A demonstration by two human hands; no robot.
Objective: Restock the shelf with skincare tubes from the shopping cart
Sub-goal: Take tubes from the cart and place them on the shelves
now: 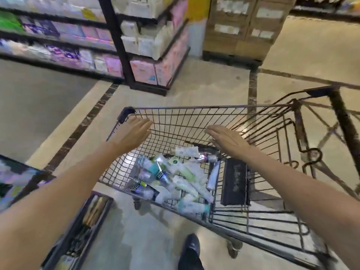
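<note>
A wire shopping cart (194, 109) stands in front of me on the tiled floor. Several skincare tubes (175, 176), white, teal, green and dark blue, lie heaped in the bottom of its basket. My left hand (132, 133) is stretched out flat over the cart's left rim, fingers straight, holding nothing. My right hand (228, 140) hovers above the basket's middle, also flat and empty, over the tubes. Both forearms reach in from the lower corners. A stocked shelf (58, 47) with pink, purple and white packages runs along the upper left.
A black end-of-aisle rack (148, 47) with pink boxes stands just beyond the cart. Stacked cardboard boxes (243, 26) sit on a pallet at the back. A low shelf edge (23, 182) is at my left. My dark shoe (191, 248) is by the cart's near side.
</note>
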